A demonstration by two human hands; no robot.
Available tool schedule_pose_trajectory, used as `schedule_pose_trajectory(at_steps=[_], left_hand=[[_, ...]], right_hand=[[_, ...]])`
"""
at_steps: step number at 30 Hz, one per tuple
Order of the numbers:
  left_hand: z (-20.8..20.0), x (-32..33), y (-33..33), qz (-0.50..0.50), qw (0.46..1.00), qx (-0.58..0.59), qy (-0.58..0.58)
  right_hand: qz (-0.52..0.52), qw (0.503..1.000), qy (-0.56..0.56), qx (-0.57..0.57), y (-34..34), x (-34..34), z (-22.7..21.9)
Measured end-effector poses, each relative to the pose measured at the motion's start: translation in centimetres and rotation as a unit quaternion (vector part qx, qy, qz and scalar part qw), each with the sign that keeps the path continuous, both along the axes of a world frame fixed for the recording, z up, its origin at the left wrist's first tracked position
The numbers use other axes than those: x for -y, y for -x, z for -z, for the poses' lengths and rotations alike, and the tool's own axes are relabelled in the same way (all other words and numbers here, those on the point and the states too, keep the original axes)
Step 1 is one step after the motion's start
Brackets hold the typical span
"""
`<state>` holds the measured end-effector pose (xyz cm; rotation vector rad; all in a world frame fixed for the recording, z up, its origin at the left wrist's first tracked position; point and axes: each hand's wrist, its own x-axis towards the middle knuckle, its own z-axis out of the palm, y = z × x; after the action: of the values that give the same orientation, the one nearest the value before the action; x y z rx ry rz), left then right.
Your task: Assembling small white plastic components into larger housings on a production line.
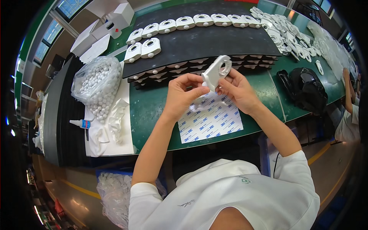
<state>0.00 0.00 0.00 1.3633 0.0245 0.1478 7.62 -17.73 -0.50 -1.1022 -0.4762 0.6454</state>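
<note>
My right hand [238, 92] is closed around the lower end of a white plastic part [213, 75] with a round ringed hole, held tilted above the bench. At the part's near left edge, my left hand [188, 92] pinches with thumb and forefinger at a small white ball [204, 84]. The ball appears to touch the part; the fingertips partly hide it. Under both hands lies a white sheet with blue print [211, 124] on the green bench [157, 111]. Similar white parts [184, 23], each with a ball at its edge, stand in rows on a black foam board [214, 40].
Left stand a clear bag of white balls [100, 82], a small glue bottle [80, 123] and crumpled white cloth [117, 120]. Foam boards with parts are stacked ahead. Loose white parts [287, 32] and a black bag [306, 88] lie right. Another person's arm [348, 90] shows far right.
</note>
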Motion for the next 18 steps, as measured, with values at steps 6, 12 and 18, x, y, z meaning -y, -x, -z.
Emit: schedule_pose_trajectory(at_steps=[6,12,18], left_hand=[[0.2,0.1,0.2,-0.046,0.981,0.104,-0.158],[-0.1,-0.1,0.3,-0.021,0.983,0.116,-0.139],[-0.7,-0.6,0.2,-0.080,0.991,0.106,0.018]], right_hand=[[-0.030,0.999,0.030,0.034,0.1,0.3,-0.8],[-0.032,0.986,0.067,0.150,-0.7,-0.4,-4.1],[0.042,0.948,0.130,0.287,-4.8,-5.6,-8.1]])
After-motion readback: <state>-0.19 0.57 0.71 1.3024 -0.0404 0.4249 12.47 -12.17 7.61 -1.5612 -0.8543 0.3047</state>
